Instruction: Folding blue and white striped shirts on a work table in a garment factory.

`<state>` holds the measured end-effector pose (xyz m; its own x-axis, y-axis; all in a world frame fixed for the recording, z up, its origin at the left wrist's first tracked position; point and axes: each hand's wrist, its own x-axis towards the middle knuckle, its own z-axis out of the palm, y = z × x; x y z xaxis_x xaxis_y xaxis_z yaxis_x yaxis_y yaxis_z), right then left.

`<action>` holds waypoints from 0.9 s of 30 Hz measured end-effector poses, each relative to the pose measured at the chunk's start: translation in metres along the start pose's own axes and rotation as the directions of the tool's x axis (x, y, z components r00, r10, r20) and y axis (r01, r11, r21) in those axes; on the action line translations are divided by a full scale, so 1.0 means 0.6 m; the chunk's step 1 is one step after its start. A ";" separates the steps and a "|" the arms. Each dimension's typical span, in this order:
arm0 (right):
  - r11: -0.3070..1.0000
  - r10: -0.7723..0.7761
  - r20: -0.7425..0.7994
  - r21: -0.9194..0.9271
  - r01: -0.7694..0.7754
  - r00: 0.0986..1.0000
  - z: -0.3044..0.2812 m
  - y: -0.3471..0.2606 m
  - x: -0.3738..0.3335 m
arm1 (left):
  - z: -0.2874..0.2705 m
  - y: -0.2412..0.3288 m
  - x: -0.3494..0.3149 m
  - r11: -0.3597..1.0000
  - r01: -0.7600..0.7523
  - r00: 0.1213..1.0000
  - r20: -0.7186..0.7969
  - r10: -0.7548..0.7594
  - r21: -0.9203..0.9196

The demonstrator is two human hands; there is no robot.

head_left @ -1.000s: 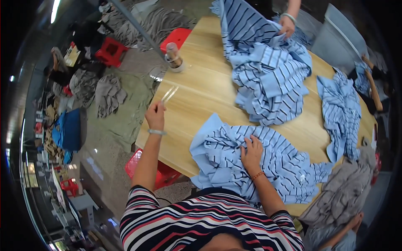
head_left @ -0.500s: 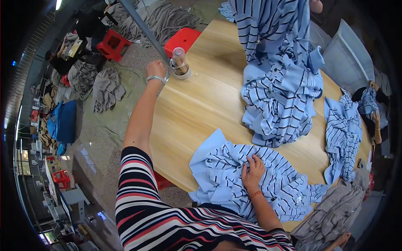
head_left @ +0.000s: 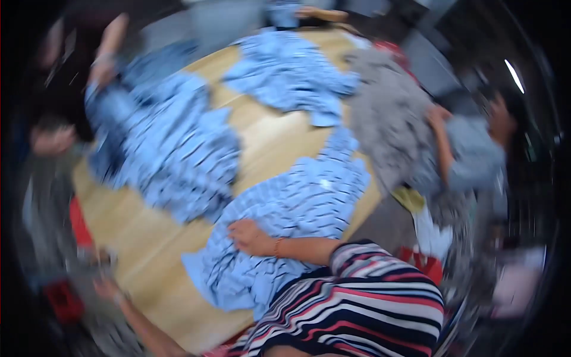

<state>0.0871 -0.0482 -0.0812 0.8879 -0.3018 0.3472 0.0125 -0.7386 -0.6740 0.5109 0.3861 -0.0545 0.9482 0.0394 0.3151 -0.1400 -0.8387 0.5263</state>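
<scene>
Under my right hand, a light blue shirt with dark stripes lies crumpled at the near edge of the table. The hand rests on the cloth with its fingers laid over it, not gripped round it. My left hand is at the table's left edge, close to a small cup-like holder. Motion smears that hand, so its fingers and anything in them are unclear.
A pile of blue striped garments lies at the left, where a co-worker's hand touches it. Another blue garment is at the far side. Grey cloth covers the right edge, beside another person's arm. A red stool stands left.
The view has swung to the right and is blurred. My right hand stays on the striped shirt. My left hand now shows low at the left, still near the holder.
</scene>
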 end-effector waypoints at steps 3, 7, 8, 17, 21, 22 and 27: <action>0.994 0.061 0.027 -0.094 -0.058 0.998 -0.019 0.023 -0.018 | 0.048 0.242 -0.240 0.950 -0.146 0.956 0.207 0.206 -0.275; 0.996 0.085 0.046 0.005 -0.085 0.995 -0.031 0.020 -0.011 | -0.002 0.405 -0.611 0.847 -0.297 0.577 0.624 0.527 -0.441; 0.999 0.033 0.027 0.022 -0.034 0.999 -0.026 0.027 -0.006 | -0.043 0.465 -0.680 0.829 -0.060 0.483 0.711 0.511 -0.556; 0.972 0.203 -0.133 -0.091 -0.216 0.970 -0.209 -0.004 -0.078 | 0.092 0.401 -0.719 0.528 -0.737 0.213 0.596 0.774 -0.422; 0.921 0.281 -0.193 -0.221 -0.321 0.940 -0.287 0.020 -0.192 | 0.174 0.411 -0.681 0.242 -0.853 0.018 0.438 0.899 -0.463; 0.946 0.234 -0.288 -0.155 -0.286 0.929 -0.294 0.019 -0.216 | 0.198 0.420 -0.695 0.221 -0.831 -0.018 0.422 0.907 -0.511; 0.933 0.258 -0.196 -0.205 -0.297 0.946 -0.329 0.005 -0.279 | 0.261 0.471 -0.754 0.165 -0.727 -0.122 0.361 0.925 -0.667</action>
<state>-0.1523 -0.1188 -0.0126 0.7528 -0.5947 0.2823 -0.3464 -0.7225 -0.5983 0.0870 0.0462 -0.1717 -0.1417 -0.9764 0.1631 -0.9021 0.1952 0.3847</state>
